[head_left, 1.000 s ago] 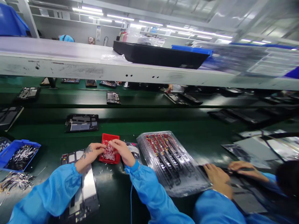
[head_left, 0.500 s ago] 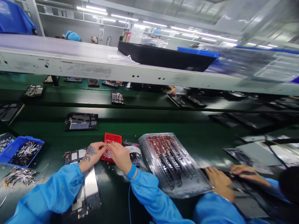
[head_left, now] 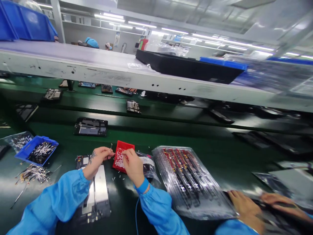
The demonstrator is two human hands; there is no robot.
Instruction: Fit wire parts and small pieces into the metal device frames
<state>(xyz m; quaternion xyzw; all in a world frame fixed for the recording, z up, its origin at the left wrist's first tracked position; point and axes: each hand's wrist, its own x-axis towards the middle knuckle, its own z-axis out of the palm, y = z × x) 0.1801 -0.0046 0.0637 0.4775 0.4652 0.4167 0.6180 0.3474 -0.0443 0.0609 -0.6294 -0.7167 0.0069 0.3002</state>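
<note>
My left hand [head_left: 99,157] pinches a tiny pale part between thumb and finger, just left of a small red tray [head_left: 127,146] filled with small white parts. My right hand [head_left: 132,164] rests over the red tray's near side, fingertips curled into the parts; whether it holds one I cannot tell. Under my left forearm lies an opened device frame [head_left: 96,192] with a metal plate. A crumpled plastic bag [head_left: 148,164] sits right of the red tray.
A clear blister tray of red and black strips [head_left: 186,176] lies to the right. A blue bin of parts [head_left: 36,151] and loose parts [head_left: 31,172] sit at the left. Another device [head_left: 91,126] rides the green belt [head_left: 151,137]. A co-worker's hands [head_left: 246,209] work at the lower right.
My left hand has drawn away from the red tray to the left with a small part pinched. The view has swung, shifting everything rightward and down.
</note>
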